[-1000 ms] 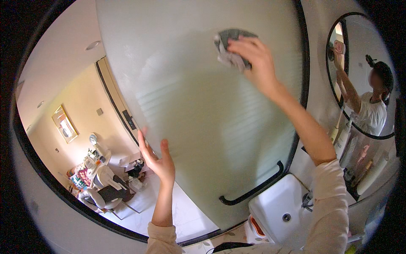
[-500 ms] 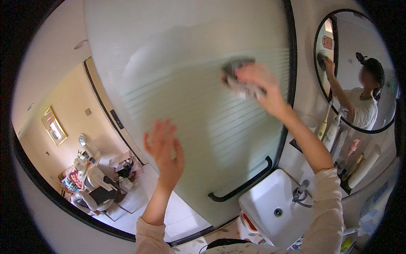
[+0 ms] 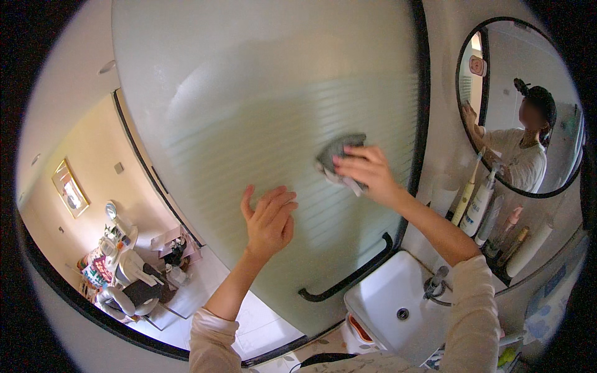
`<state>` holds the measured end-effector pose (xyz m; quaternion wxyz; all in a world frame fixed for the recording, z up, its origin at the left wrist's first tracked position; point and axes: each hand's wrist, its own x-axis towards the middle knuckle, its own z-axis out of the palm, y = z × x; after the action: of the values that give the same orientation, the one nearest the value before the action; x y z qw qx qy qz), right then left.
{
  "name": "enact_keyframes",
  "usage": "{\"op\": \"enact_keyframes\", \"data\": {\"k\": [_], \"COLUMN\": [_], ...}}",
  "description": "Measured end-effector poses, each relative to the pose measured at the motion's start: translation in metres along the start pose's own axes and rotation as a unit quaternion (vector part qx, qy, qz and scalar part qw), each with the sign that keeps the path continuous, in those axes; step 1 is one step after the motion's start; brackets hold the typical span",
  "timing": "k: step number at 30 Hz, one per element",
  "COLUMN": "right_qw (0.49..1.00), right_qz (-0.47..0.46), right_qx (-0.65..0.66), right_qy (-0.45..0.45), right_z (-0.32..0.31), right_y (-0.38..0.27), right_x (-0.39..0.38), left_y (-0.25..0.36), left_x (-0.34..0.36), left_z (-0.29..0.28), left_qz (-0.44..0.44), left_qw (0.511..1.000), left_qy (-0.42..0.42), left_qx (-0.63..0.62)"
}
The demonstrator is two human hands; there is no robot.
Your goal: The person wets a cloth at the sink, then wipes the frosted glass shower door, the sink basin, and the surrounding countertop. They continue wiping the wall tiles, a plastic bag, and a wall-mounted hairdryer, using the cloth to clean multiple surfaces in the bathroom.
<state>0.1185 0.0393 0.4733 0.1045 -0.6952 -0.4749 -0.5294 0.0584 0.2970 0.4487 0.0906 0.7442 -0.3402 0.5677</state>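
A bunched grey cloth is pressed flat against a frosted glass door with faint horizontal stripes. My right hand grips it from the right, fingers bent over it, and a paler fold hangs out below. Lower and to the left, my left hand is raised in front of the glass with its fingers apart and nothing in it. Whether its fingertips touch the pane I cannot tell.
A black handle crosses the door's lower part. Right of it are a white sink with a faucet, a shelf of bottles and a round mirror. Through the opening at left, a cluttered chair stands in another room.
My right hand has slid the cloth down and slightly left across the glass. My left hand has moved right and turned. The view has shifted a little.
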Motion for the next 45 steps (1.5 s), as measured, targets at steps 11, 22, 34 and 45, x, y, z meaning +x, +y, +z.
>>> {"op": "enact_keyframes", "data": {"k": [11, 22, 34, 45], "right_qw": [0.984, 0.999, 0.972, 0.996], "right_qz": [0.007, -0.029, 0.032, 0.081], "right_qx": [-0.029, -0.009, -0.126, -0.021], "right_qy": [0.176, -0.012, 0.198, 0.004], "right_z": [-0.044, 0.003, -0.073, -0.024], "right_y": [0.025, -0.01, 0.094, 0.028], "right_x": [0.109, 0.001, 0.113, -0.026], "left_y": [0.0, 0.0, 0.0, 0.004], "left_x": [-0.002, -0.003, -0.001, 0.001], "left_z": [0.0, 0.005, 0.004, 0.004], "left_qz": [0.031, 0.026, 0.019, 0.012], "left_qw": [0.999, 0.999, 0.999, 1.0], "left_qy": [0.015, 0.021, 0.027, 0.012], "left_qx": [-0.013, -0.035, -0.026, -0.017]}}
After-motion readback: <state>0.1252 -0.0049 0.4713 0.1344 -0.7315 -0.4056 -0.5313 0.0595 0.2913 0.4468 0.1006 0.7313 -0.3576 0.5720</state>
